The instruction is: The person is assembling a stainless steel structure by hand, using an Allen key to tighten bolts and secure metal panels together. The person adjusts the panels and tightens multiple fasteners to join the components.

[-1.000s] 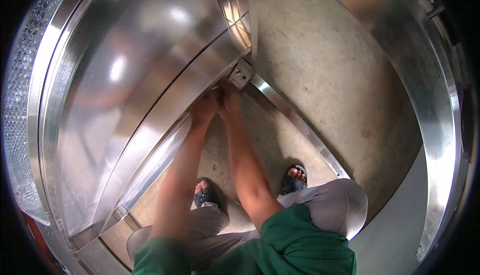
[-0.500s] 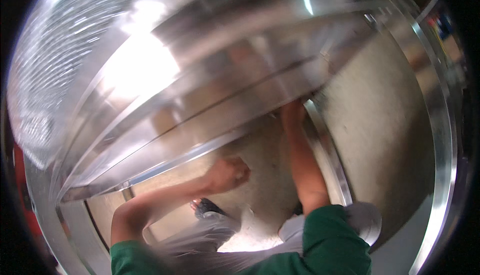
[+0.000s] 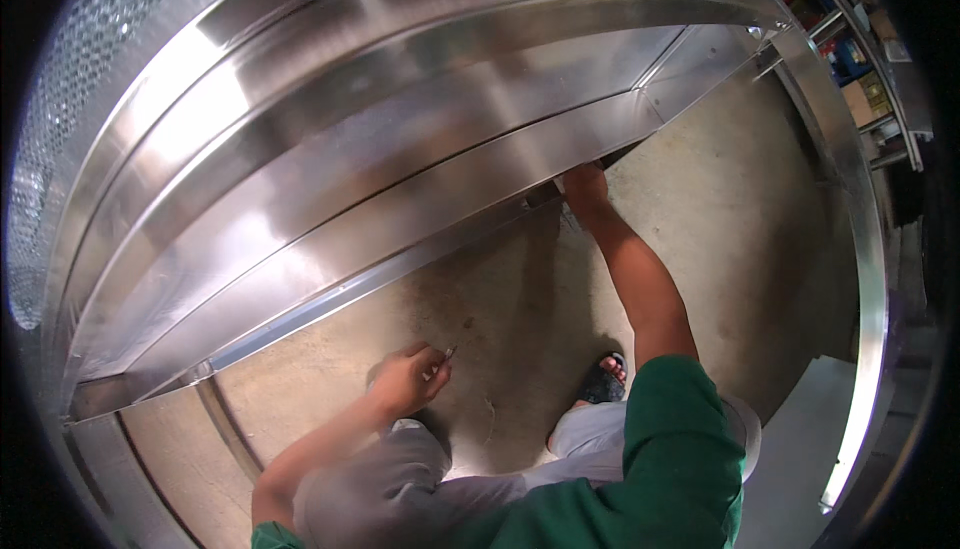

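Note:
A large stainless-steel frame [image 3: 420, 169], shiny and with flanged edges, slants across the view in front of me. My left hand [image 3: 405, 384] is closed in the air below it, pinching a small thin metallic piece [image 3: 449, 353] whose kind is too small to tell. Up at the frame's lower edge, my right hand [image 3: 586, 191] is curled, its fingertips hidden by the metal. What it grips there does not show. Just left of that hand, a narrow metal rail [image 3: 330, 301] runs along under the frame.
Bubble wrap [image 3: 85, 79] covers the far left. A metal leg [image 3: 872, 339] curves down the right side, with a grey sheet [image 3: 800, 459] near its foot. Shelving with boxes [image 3: 865, 99] stands at the far right. Concrete floor [image 3: 740, 209] lies beneath; my sandalled foot [image 3: 603, 381] is on it.
The view has shifted and sharpened. My left hand appears lower and farther left, its thin piece now visible. The metal strip beside my right forearm no longer shows there; that hand stays at the frame's edge.

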`<state>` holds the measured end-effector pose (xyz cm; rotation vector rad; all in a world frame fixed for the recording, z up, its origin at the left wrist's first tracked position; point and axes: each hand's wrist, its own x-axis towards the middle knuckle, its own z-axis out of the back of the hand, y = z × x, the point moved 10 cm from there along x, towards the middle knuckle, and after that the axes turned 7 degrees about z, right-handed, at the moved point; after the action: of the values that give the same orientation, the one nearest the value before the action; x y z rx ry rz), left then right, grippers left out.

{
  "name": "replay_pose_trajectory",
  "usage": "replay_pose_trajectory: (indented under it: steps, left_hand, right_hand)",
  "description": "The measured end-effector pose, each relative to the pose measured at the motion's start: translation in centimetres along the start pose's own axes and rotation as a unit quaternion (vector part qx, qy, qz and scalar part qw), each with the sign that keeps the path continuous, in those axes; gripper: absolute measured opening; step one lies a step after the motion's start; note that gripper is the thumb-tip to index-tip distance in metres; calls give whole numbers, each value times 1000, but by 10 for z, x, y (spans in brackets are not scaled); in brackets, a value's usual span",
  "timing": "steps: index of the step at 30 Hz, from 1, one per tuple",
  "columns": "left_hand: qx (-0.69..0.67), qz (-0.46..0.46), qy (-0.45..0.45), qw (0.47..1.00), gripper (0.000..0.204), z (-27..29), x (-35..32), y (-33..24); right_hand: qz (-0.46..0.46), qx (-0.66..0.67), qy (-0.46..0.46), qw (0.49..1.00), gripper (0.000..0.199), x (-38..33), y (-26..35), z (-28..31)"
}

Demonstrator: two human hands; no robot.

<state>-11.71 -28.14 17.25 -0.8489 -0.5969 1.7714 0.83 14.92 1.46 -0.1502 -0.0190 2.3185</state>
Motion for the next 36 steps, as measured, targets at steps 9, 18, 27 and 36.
replay_pose_trajectory:
  steps: [9, 18, 27, 36]
  left_hand:
    - [-91, 121, -17, 988, 22, -10, -21, 49]
    - [-125, 69, -32, 989, 24, -4, -11, 41]
    - [-116, 89, -28, 989, 23, -4, -11, 49]
    - [-128, 100, -20, 987, 24, -9, -8, 49]
  right_hand:
    - [165, -102, -4, 981, 34, -28, 24, 30]
    - [88, -92, -239, 962, 21, -9, 17, 33]
    - [205, -104, -179, 957, 27, -16, 40, 35]
    - [117, 53, -73, 989, 15, -41, 59, 24]
